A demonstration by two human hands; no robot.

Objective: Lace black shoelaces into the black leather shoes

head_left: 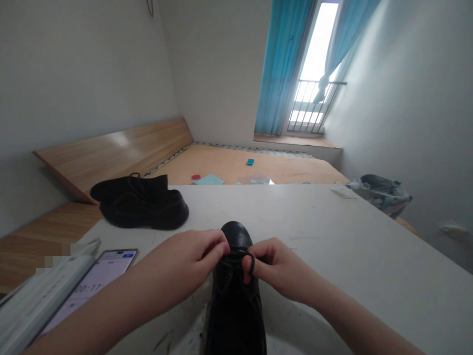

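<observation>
A black leather shoe (234, 291) lies on the white table (332, 236) with its toe pointing away from me. My left hand (188, 266) pinches the black lace (231, 255) at the top of the shoe. My right hand (277, 268) holds a small loop of that lace (251, 264) between finger and thumb. The fingertips of both hands nearly meet over the shoe's tongue, and they hide the knot area. Another black leather shoe (142, 204) lies on its side farther along the table, its lace loose.
A phone (99, 281) showing a running timer lies under my left forearm, beside a white folded object (40, 301). A white card (343, 192) sits on the table's far edge. Beyond stand a wooden bed base, a grey bag (380, 195) and a railed window.
</observation>
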